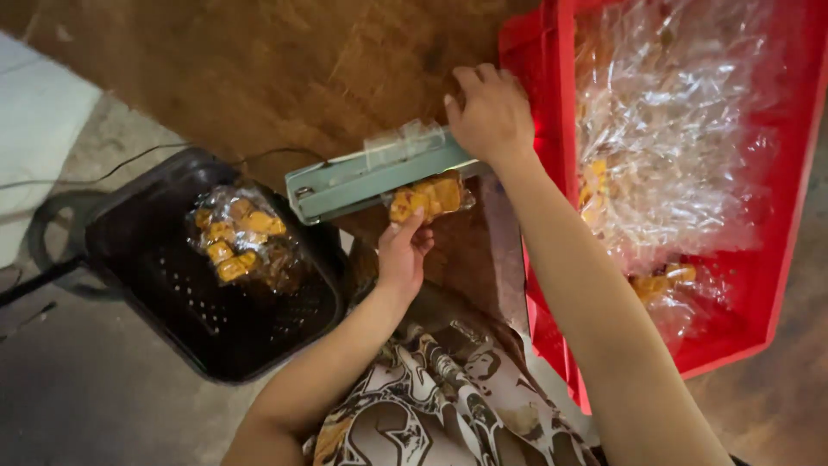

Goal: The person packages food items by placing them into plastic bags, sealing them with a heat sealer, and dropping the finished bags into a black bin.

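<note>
Hands work a bag sealer (379, 177) set on a brown board, centre of scene; right hand (490, 114) lies over the far-right end of the sealer's grey-green arm, fingers curled down on it, pressing the arm onto the bag; left hand (403, 252) comes up from the near side, thumb and fingertips pinched narrow on the near edge of a small clear bag of orange-yellow pieces (427, 198), prob. to keep it straight while the mouth sits under the bar; bag's open top pokes out on the far side of the arm as crinkled film, contents hang on the near side, so the bar crosses just above the filling.

Left of the sealer, a black perforated basket (172, 293) sits on the floor w/ a similar filled bag (237, 237) lying in it, within easy drop of the left hand; a dark cable runs off to the left behind it; right side, a red plastic crate (768, 285) holds a heap of clear film bags, some w/ orange pieces showing, close to the right arm; near edge, a patterned brown-and-white garment covers the person's lap.
</note>
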